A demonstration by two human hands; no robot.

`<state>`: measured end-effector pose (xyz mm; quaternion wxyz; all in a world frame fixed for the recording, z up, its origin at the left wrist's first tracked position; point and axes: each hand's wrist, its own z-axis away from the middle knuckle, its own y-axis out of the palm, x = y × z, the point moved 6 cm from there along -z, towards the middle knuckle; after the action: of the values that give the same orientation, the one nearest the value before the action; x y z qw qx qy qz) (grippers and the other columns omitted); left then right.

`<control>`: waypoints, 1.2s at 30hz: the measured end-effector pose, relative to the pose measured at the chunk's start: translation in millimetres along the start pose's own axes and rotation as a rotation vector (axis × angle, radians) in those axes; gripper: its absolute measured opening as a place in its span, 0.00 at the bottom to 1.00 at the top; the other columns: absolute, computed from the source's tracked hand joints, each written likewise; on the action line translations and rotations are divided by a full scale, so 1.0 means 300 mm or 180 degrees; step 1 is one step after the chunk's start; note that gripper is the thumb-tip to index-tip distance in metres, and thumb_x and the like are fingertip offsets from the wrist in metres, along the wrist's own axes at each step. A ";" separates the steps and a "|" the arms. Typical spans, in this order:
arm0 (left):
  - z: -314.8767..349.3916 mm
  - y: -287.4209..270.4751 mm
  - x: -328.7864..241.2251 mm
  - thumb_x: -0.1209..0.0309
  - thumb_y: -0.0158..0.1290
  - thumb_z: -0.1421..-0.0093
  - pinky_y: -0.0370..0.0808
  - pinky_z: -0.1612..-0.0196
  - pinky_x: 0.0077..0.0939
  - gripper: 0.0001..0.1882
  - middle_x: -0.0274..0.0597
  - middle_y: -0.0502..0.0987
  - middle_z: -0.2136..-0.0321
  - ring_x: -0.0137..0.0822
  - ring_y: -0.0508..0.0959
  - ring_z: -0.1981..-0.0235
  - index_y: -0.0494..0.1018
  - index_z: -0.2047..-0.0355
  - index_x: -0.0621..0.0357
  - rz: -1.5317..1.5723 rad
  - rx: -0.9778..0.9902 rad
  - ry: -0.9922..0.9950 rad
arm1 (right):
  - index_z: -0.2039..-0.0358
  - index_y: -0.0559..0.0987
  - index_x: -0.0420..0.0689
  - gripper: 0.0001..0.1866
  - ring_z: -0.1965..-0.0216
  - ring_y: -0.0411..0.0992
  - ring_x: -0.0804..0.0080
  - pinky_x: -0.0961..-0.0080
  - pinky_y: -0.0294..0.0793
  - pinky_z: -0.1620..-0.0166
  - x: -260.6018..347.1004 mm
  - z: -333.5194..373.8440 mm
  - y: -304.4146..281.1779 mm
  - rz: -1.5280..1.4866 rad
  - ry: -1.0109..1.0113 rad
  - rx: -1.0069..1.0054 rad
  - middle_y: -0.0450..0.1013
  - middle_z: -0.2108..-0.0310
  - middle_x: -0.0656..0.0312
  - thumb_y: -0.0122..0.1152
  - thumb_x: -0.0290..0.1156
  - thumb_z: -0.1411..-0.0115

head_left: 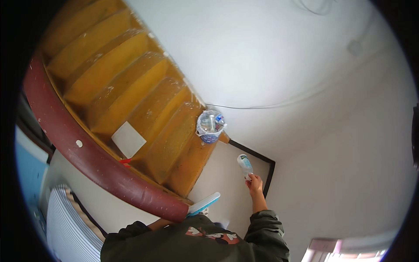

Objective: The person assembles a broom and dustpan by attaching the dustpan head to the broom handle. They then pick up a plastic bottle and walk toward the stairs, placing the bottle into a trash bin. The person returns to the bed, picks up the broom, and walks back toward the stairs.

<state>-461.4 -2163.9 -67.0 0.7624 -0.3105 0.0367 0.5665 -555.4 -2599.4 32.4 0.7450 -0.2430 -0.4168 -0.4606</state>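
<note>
My right hand [255,182] is closed around the lower end of a white plastic bottle [245,165] with a blue-green label. It holds the bottle out in front of me, over the floor beside the lowest stair. My left wrist [159,224] passes behind the end of the dark red handrail [131,183], which hides the fingers. A white brush with blue bristles [204,204] juts up at a tilt from that rail end, on the side of my left hand. Whether my left hand grips it cannot be seen.
A lined waste bin [210,139] with plastic bottles stands on the lower stairs against the white wall [279,56]. Worn yellow-brown stairs [118,78] climb to the upper left. On one step lies a pale square board [128,139]. Left of the rail is a striped cushion or mattress [67,222].
</note>
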 end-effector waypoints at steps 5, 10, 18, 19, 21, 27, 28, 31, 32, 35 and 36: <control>-0.014 -0.042 -0.165 0.45 0.49 0.48 0.70 0.58 0.40 0.28 0.53 0.75 0.63 0.48 0.75 0.61 0.71 0.59 0.56 0.0703 -0.0338 -0.0433 | 0.61 0.67 0.36 0.20 0.80 0.70 0.71 0.80 0.71 0.79 0.171 -0.370 0.237 0.0665 -0.0104 0.0412 0.70 0.71 0.55 0.62 0.29 0.52; -0.017 -0.084 -0.282 0.48 0.48 0.47 0.72 0.62 0.43 0.24 0.52 0.77 0.69 0.52 0.77 0.66 0.71 0.63 0.56 0.1393 -0.1215 -0.0746 | 0.61 0.67 0.37 0.20 0.79 0.70 0.72 0.80 0.72 0.77 0.197 -0.766 0.577 0.1073 -0.0224 0.0804 0.70 0.72 0.55 0.63 0.28 0.53; -0.054 -0.125 -0.616 0.54 0.50 0.48 0.72 0.63 0.44 0.21 0.57 0.76 0.72 0.56 0.76 0.66 0.72 0.63 0.59 0.2909 -0.1928 -0.2280 | 0.66 0.63 0.40 0.22 0.72 0.70 0.59 0.63 0.69 0.69 -0.008 -1.180 1.097 0.2541 -0.1731 0.1548 0.69 0.70 0.50 0.66 0.29 0.56; -0.066 -0.110 -0.645 0.58 0.52 0.48 0.72 0.68 0.39 0.19 0.53 0.76 0.76 0.50 0.77 0.72 0.73 0.64 0.62 0.3039 -0.2123 -0.2392 | 0.66 0.63 0.40 0.22 0.71 0.69 0.56 0.61 0.68 0.67 -0.006 -1.178 1.141 0.2646 -0.1947 0.1592 0.68 0.70 0.49 0.66 0.29 0.56; -0.114 -0.066 -0.677 0.57 0.52 0.47 0.72 0.68 0.38 0.20 0.50 0.77 0.77 0.47 0.77 0.74 0.73 0.64 0.62 0.3652 -0.2087 -0.2451 | 0.62 0.63 0.39 0.24 0.63 0.68 0.48 0.58 0.67 0.61 -0.021 -1.236 1.194 0.2849 -0.2172 0.1801 0.65 0.60 0.43 0.65 0.33 0.54; -0.168 -0.009 -0.791 0.60 0.50 0.43 0.64 0.77 0.31 0.16 0.38 0.68 0.84 0.31 0.65 0.80 0.72 0.68 0.64 0.3757 -0.2956 -0.2154 | 0.52 0.58 0.38 0.31 0.55 0.67 0.48 0.62 0.74 0.60 -0.129 -1.229 1.320 0.4783 -0.1449 0.2470 0.55 0.48 0.42 0.64 0.38 0.49; -0.156 -0.038 -0.817 0.60 0.50 0.43 0.64 0.77 0.30 0.16 0.38 0.67 0.83 0.31 0.65 0.80 0.72 0.68 0.64 0.3843 -0.2895 -0.2238 | 0.51 0.57 0.38 0.33 0.55 0.67 0.49 0.63 0.75 0.61 -0.136 -1.227 1.337 0.4931 -0.1628 0.2388 0.55 0.48 0.43 0.64 0.39 0.49; -0.141 -0.096 -0.869 0.60 0.50 0.43 0.64 0.78 0.31 0.17 0.39 0.68 0.83 0.31 0.66 0.80 0.72 0.66 0.64 0.3833 -0.2638 -0.2567 | 0.50 0.55 0.38 0.36 0.53 0.67 0.51 0.65 0.77 0.62 -0.135 -1.241 1.369 0.5217 -0.1970 0.2222 0.53 0.47 0.43 0.65 0.43 0.50; -0.142 -0.103 -0.879 0.60 0.50 0.43 0.64 0.78 0.31 0.17 0.39 0.68 0.83 0.31 0.66 0.80 0.71 0.65 0.64 0.3800 -0.2691 -0.2557 | 0.51 0.56 0.38 0.37 0.53 0.67 0.51 0.66 0.77 0.62 -0.123 -1.234 1.373 0.5208 -0.1925 0.2274 0.53 0.47 0.44 0.65 0.44 0.51; -0.154 -0.082 -0.897 0.58 0.49 0.43 0.64 0.79 0.32 0.18 0.38 0.68 0.84 0.32 0.67 0.80 0.71 0.63 0.63 0.3749 -0.2714 -0.2505 | 0.44 0.51 0.41 0.44 0.49 0.63 0.47 0.64 0.75 0.57 -0.110 -1.228 1.368 0.5205 -0.1830 0.2337 0.49 0.43 0.42 0.65 0.46 0.52; -0.166 -0.030 -0.885 0.58 0.49 0.42 0.64 0.79 0.32 0.19 0.39 0.68 0.84 0.33 0.67 0.81 0.71 0.62 0.63 0.3767 -0.2618 -0.2499 | 0.42 0.49 0.42 0.46 0.48 0.63 0.47 0.63 0.74 0.56 -0.117 -1.219 1.357 0.5283 -0.1847 0.2336 0.47 0.42 0.42 0.65 0.47 0.52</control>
<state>-533.1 -2414.3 5.1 0.1200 -0.2735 -0.2857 0.9106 -56.4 -2669.0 -183.8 0.7316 -0.3172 -0.3985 0.4532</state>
